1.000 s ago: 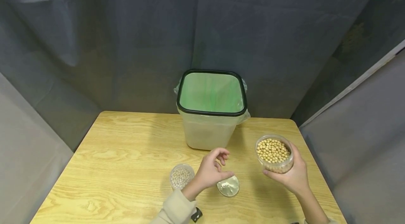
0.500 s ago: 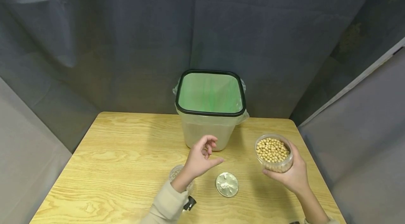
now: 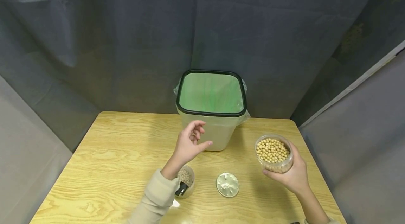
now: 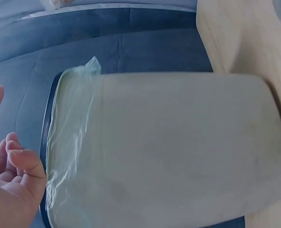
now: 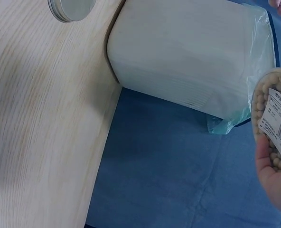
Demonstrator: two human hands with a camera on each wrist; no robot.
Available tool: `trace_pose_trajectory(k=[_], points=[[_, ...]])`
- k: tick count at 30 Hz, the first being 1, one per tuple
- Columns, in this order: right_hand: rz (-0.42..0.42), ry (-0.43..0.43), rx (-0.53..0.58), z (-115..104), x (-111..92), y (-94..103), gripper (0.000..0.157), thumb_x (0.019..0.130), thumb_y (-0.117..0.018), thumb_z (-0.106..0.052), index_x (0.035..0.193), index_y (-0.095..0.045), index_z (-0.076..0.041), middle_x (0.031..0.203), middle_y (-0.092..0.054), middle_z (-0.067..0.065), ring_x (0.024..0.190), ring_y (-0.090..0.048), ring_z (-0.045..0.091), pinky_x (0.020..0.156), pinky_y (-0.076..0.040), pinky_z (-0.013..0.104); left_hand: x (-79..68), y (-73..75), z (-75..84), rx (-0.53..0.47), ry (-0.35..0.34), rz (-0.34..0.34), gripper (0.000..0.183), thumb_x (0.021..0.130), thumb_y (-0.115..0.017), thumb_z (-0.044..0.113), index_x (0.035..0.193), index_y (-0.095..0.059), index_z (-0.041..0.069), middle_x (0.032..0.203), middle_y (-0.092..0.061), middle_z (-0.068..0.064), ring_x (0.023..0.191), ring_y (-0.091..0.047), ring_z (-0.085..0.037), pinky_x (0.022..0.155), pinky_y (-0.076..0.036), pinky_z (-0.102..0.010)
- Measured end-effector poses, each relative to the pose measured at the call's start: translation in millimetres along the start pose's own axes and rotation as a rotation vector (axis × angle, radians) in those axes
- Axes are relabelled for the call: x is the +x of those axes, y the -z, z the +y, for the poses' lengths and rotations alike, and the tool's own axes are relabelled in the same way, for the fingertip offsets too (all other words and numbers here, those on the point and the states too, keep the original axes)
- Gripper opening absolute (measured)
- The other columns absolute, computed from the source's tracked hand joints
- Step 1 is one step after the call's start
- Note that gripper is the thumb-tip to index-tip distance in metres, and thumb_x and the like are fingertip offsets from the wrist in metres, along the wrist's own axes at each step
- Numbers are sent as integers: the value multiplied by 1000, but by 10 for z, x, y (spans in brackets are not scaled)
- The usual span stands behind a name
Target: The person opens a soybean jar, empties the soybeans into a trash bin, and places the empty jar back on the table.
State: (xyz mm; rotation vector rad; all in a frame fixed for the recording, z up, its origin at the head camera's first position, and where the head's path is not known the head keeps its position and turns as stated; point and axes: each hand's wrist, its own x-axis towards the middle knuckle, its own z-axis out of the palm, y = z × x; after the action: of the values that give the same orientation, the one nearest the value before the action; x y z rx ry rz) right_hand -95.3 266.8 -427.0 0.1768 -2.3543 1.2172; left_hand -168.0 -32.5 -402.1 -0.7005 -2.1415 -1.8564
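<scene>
My right hand [image 3: 295, 174] grips an open clear jar [image 3: 273, 166] filled with round yellow beans, apparently soybeans, above the table's right side. A printed label [image 5: 278, 123] shows on the jar in the right wrist view. My left hand [image 3: 187, 146] hovers in front of the bin [image 3: 218, 134], holding nothing; its fingers are loosely bent and the thumb stands apart. A second clear jar [image 3: 188, 190] of pale round pieces stands on the table, partly hidden by the left forearm and a black wrist strap. Between the hands, a round metallic lid [image 3: 227, 184] lies flat.
At the table's back edge, the bin has a black rim [image 3: 212, 114] and a thin, pale green liner [image 3: 210, 92] folded over its sides. Dark cloth [image 3: 139, 48] hangs behind the wooden table [image 3: 120, 160]. Grey panels [image 3: 364, 139] flank it.
My left hand has moved left and away from me, from above the lid to in front of the bin. The lid is now fully visible. The right hand and its jar stay put.
</scene>
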Motion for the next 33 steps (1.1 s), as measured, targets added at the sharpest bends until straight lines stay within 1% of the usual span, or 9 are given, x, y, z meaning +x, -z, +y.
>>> trace_pose_trajectory(k=[7, 11, 17, 21, 24, 26, 29, 31, 33], points=[[-3, -2, 5, 22, 3, -1, 109, 38, -88, 4, 135, -39, -3, 119, -44, -13, 104, -42, -4, 81, -34, 8, 160, 178, 29, 72, -17, 32, 53, 66, -76, -4, 114, -52, -4, 88, -51, -21, 65, -39, -12, 49, -31, -19], [-2, 1, 9, 34, 4, -5, 109, 37, -88, 4, 134, -40, -2, 120, -43, -13, 105, -42, -4, 83, -33, 8, 246, 274, 42, 86, -23, 70, 56, 65, -77, -4, 115, -52, -6, 90, -52, -22, 66, -40, -20, 50, -30, -21], [-14, 4, 18, 31, 7, -12, 109, 37, -88, 4, 135, -39, -3, 122, -44, -9, 106, -42, -4, 84, -34, 8, 367, 385, 21, 145, -45, 119, 56, 66, -78, -2, 115, -52, -6, 90, -53, -20, 69, -39, -30, 56, -30, -24], [-18, 1, 6, 18, -1, -10, 109, 38, -88, 3, 135, -39, -4, 122, -45, -4, 106, -41, -5, 83, -33, 8, 437, 436, 6, 196, -99, 149, 53, 66, -78, 1, 113, -53, -8, 89, -53, -20, 68, -40, -34, 58, -33, -31], [-23, -2, -2, 9, -10, -6, 109, 38, -88, 3, 135, -39, -3, 122, -46, 1, 105, -41, -6, 82, -33, 8, 483, 471, -22, 270, -145, 178, 54, 67, -79, 6, 112, -53, -8, 92, -53, -21, 70, -41, -35, 61, -35, -37], [-25, -4, -4, 1, -14, -3, 109, 39, -88, 2, 135, -38, -3, 122, -47, 4, 105, -41, -6, 82, -33, 7, 512, 492, -45, 322, -160, 195, 56, 66, -80, 10, 113, -53, -6, 97, -52, -21, 74, -42, -35, 65, -36, -41], [-23, -5, -12, -5, -16, 1, 108, 39, -88, 2, 135, -38, -3, 121, -47, 7, 104, -40, -7, 82, -33, 7, 553, 530, -82, 379, -139, 203, 63, 66, -80, 18, 118, -52, -3, 110, -49, -19, 88, -42, -33, 73, -35, -43], [-21, -3, -16, -4, -16, 3, 108, 39, -88, 2, 135, -38, -3, 121, -48, 8, 104, -40, -7, 82, -33, 7, 585, 560, -112, 387, -93, 189, 69, 67, -80, 23, 124, -49, -1, 120, -45, -16, 98, -40, -31, 79, -35, -43], [-19, 0, -18, 1, -17, 4, 108, 39, -88, 1, 135, -39, -3, 121, -48, 8, 104, -40, -7, 82, -33, 7, 615, 595, -149, 382, -27, 158, 77, 68, -79, 27, 131, -43, 2, 130, -40, -14, 108, -36, -30, 86, -34, -44]])
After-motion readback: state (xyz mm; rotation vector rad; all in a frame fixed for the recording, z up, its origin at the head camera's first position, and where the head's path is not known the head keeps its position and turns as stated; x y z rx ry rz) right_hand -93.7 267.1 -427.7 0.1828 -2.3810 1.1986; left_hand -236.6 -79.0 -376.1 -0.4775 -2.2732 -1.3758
